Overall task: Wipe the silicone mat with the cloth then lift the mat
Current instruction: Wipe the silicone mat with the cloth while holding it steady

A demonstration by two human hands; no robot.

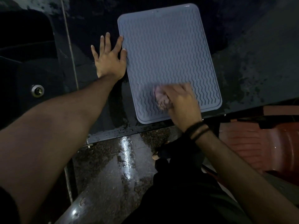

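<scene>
- Our left hand [111, 59] lies open and flat, fingertips touching the left edge of the mat [168, 54].
- Our right hand [181, 101] squeezes the cloth [159, 97] on the mat's near end.
- The mat runs long, away from us, on the dark counter [252, 67].
- We think the left hand is best placed to lift that edge.

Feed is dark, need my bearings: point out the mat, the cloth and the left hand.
mat [163, 50]: head view, ribbed centre.
cloth [160, 97]: head view, pink bunch beside the right hand's fingers.
left hand [110, 60]: head view, back of the hand.
</scene>
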